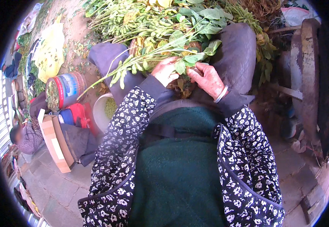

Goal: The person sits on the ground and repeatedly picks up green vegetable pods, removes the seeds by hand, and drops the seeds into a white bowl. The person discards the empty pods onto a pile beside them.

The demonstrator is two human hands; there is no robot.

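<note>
A leafy soybean stalk with green pods [137, 61] lies across my lap, its bare end pointing down to the left. My left hand [165, 71] is closed around its stems near the middle. Beside it on the right, my right hand [207, 78] pinches at a green leaf [193, 59] of the stalk, thumb against fingers. Whether a pod is between those fingertips is hidden. Beyond my knees lies a large heap of soybean plants [153, 24] with pods and yellowing leaves. Left of my lap, a white bucket [99, 113] holds light-green beans or pods.
At the left stand a printed round tub [71, 88] with plant scraps, a red bag [80, 115] and an open cardboard box [55, 142]. Another person [29, 139] is at the far left. A worn wooden frame [309, 79] stands at my right. A yellow sheet [51, 52] lies on the ground.
</note>
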